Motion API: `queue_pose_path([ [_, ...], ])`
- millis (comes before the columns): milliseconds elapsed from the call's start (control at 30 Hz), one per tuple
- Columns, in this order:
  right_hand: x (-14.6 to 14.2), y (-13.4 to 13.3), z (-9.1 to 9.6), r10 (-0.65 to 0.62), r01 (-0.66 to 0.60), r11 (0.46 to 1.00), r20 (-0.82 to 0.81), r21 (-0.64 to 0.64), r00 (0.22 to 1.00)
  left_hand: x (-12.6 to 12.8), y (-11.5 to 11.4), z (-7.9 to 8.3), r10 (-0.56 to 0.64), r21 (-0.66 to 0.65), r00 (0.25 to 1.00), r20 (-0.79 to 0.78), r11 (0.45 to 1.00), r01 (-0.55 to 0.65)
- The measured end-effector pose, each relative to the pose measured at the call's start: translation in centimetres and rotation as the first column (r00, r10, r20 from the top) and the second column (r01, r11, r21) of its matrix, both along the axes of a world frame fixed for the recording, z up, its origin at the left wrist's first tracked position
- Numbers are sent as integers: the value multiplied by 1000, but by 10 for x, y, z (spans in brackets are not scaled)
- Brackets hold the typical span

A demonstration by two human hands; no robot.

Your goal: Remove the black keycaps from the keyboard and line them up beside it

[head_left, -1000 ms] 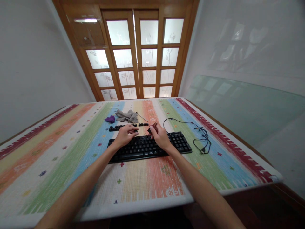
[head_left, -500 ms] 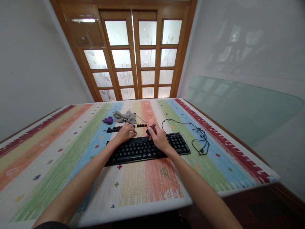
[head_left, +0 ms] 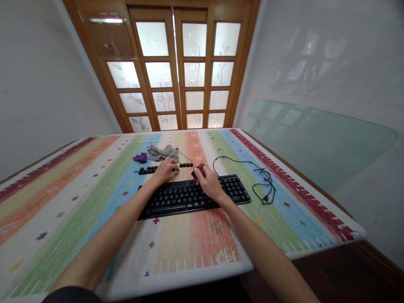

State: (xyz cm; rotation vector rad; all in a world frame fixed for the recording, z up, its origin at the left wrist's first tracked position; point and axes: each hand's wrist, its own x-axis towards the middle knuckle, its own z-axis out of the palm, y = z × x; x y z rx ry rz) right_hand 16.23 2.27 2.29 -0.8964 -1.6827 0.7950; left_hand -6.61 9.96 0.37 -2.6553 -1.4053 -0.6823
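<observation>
A black keyboard (head_left: 189, 197) lies on the striped tablecloth (head_left: 189, 244). My left hand (head_left: 164, 171) rests curled at the keyboard's far edge, its fingertips by a row of loose black keycaps (head_left: 148, 169). My right hand (head_left: 206, 180) is pinched on a small dark red-handled tool (head_left: 196, 169), held just above the keyboard's top row. What the left fingers hold, if anything, is hidden.
The keyboard's black cable (head_left: 261, 181) coils on the right, ending in a USB plug. A grey cloth (head_left: 160, 152) and a small purple item (head_left: 140, 158) lie behind the keycaps. A thin stick (head_left: 186, 155) lies beside the cloth. Wooden glass doors (head_left: 183, 71) stand beyond the table.
Both hands have shifted slightly away from me along the keyboard's top edge, the left one reaching the keycap row. The view has tilted a little.
</observation>
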Motion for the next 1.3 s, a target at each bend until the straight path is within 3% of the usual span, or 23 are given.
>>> queue_pose_path([
  [500, 0, 2, -4, 10, -10, 1000, 6, 16, 1000, 2, 3, -1, 56, 41, 997, -59, 998, -54],
  [900, 10, 8, -1, -62, 62, 998, 23, 34, 998, 0, -4, 1, 129, 67, 990, -51, 990, -126],
  [1300, 20, 14, -2, 33, -45, 997, 204, 57, 978, 1, 0, -3, 146, 58, 983, -114, 988, -140],
])
